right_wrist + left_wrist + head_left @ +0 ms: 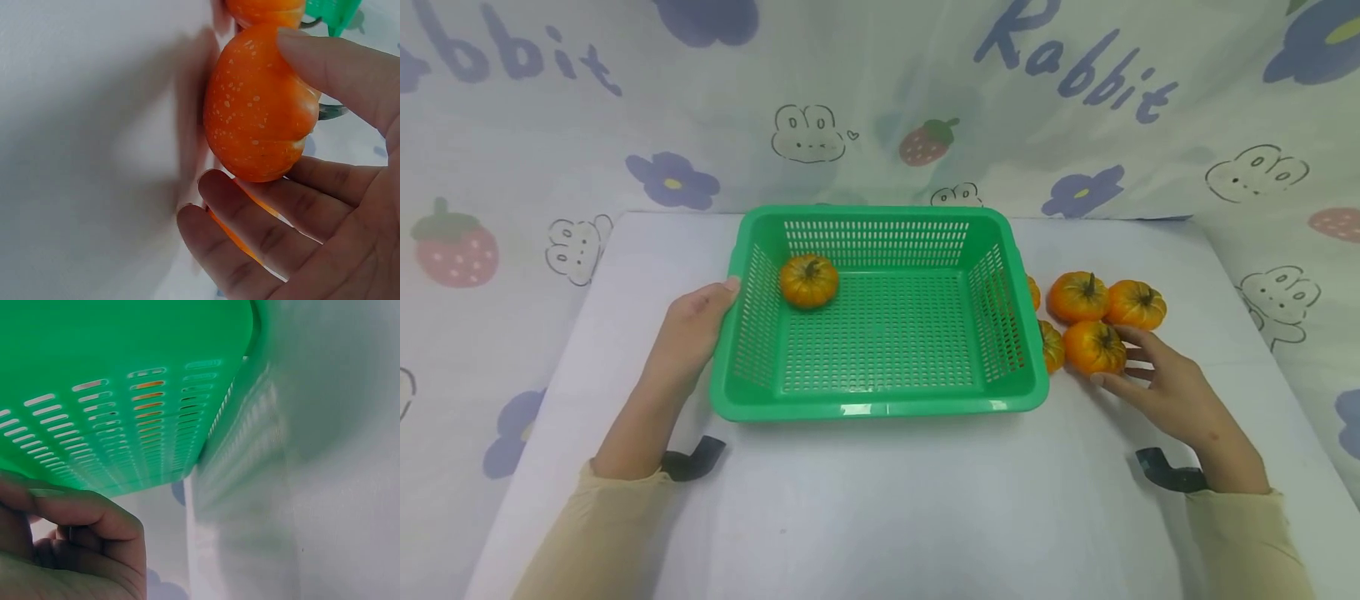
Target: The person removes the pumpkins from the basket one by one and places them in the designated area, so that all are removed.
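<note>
A small orange pumpkin (1094, 347) is being taken up at the right of the table (880, 500). It is touched by the right hand (1165, 387), whose fingers (269, 231) are curved under and around it while the thumb presses its upper side, as the right wrist view shows; it is judged to be gripped, though in the head view it appears to rest on the table. It lies just beside the right wall of the basket (880, 407), outside it.

Two more pumpkins (1078, 296) (1137, 305) sit behind it, touching one another, and two others (1051, 346) (1033, 292) are half hidden against the basket's right wall. That makes five outside.

Inside the green basket one pumpkin (808, 281) is seen, near the far left corner, upright with its stem up. The rest of the perforated floor is bare.

The basket's left rim is met by the left hand (696, 325), thumb at the top edge. In the left wrist view the fingers (81, 519) are curled beneath the rim, so the basket is judged to be held steady.

As a judgement: if the pumpkins are being gathered into the basket, one is placed, one is in hand, and four are untouched, so most of the work is left.

A printed cloth (880, 108) with rabbits, strawberries and flowers hangs behind the table.
</note>
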Demonstrator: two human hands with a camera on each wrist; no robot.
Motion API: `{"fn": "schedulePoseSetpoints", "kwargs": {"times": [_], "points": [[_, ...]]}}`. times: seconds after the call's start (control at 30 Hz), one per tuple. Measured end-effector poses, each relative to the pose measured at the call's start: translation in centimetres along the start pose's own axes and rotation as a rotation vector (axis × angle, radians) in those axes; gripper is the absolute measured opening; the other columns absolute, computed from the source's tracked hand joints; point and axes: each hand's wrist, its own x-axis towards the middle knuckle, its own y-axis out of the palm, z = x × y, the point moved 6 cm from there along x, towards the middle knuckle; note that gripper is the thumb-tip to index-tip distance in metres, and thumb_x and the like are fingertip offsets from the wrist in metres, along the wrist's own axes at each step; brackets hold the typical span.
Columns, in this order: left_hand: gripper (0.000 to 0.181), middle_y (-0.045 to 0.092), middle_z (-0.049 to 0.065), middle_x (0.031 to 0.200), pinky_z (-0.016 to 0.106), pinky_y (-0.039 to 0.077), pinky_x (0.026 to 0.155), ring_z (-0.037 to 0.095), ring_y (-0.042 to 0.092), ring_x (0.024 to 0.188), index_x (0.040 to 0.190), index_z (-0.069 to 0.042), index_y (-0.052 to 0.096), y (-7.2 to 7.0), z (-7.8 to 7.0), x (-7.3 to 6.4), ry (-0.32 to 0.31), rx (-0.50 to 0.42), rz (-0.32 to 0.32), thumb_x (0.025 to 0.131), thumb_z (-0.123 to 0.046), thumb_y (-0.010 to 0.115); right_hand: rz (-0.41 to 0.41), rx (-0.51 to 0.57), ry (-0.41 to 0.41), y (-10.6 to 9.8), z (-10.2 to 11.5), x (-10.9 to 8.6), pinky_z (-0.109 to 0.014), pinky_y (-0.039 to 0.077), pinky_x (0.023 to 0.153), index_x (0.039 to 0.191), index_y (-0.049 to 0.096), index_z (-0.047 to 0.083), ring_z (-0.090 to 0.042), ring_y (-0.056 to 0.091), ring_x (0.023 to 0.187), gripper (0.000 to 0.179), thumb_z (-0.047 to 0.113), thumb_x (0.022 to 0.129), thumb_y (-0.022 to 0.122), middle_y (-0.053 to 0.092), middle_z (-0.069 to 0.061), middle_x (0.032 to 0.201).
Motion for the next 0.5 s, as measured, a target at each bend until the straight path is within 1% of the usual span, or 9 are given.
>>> {"fn": "schedulePoseSetpoints", "kwargs": {"times": [0.2, 0.37, 0.5], "points": [[0.073, 0.069, 0.016, 0.116, 0.024, 0.058, 0.077, 0.021, 0.067, 0.1, 0.135, -0.005, 0.062, 0.04, -0.16, -0.02, 0.005, 0.013, -0.004, 0.106, -0.067, 0.035, -0.016, -0.01, 0.005, 0.33, -0.27, 0.38, -0.067, 0.055, 0.087, 0.157, 0.033, -0.002, -0.056, 0.058, 0.118, 0.084, 0.036, 0.097, 0.078, 0.049, -0.036, 0.145], [0.073, 0.069, 0.016, 0.117, 0.023, 0.058, 0.077, 0.021, 0.067, 0.101, 0.135, -0.005, 0.062, 0.0, -0.25, -0.11, 0.006, 0.01, -0.005, 0.106, -0.067, 0.035, -0.039, -0.012, -0.005, 0.4, -0.18, 0.7, -0.069, 0.053, 0.089, 0.158, 0.033, -0.003, -0.055, 0.058, 0.117, 0.085, 0.034, 0.096, 0.079, 0.047, -0.035, 0.147], [0.074, 0.069, 0.016, 0.117, 0.025, 0.057, 0.08, 0.023, 0.066, 0.104, 0.135, -0.005, 0.062, -0.03, -0.28, -0.17, -0.001, 0.025, -0.005, 0.106, -0.067, 0.035, -0.038, -0.012, -0.004, 0.48, 0.03, 0.91, -0.069, 0.052, 0.089, 0.159, 0.031, -0.002, -0.055, 0.057, 0.118, 0.087, 0.032, 0.096, 0.079, 0.045, -0.035, 0.149]]}}
